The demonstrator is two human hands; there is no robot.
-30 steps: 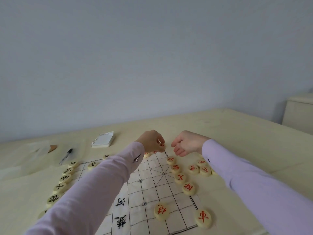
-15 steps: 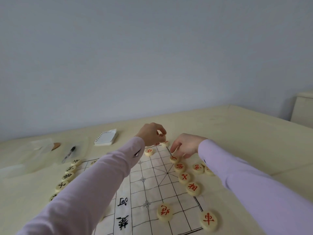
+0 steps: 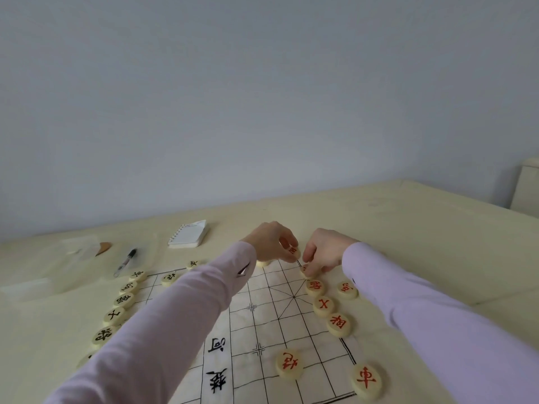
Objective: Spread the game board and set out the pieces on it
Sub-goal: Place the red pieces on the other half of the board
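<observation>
A white cloth game board [image 3: 271, 322] with black grid lines lies spread on the table. Round cream pieces with red characters [image 3: 338, 324] line its right edge, and ones with black characters [image 3: 124, 300] line its left edge. At the far right corner, my left hand [image 3: 269, 243] pinches a red-marked piece [image 3: 293, 252] just above the board. My right hand [image 3: 323, 253] is beside it, fingertips pinching another red-marked piece [image 3: 306, 271] at the board's edge line.
A small spiral notepad [image 3: 189, 237] lies beyond the board. A pen [image 3: 126, 261] and a clear plastic bag [image 3: 43, 275] lie at the far left. A pale cabinet [image 3: 526, 188] stands past the table's right end.
Both hands dropped toward the board's far right corner and came closer together. My right hand turned from palm-up to fingers down onto a piece. The camera tilted slightly.
</observation>
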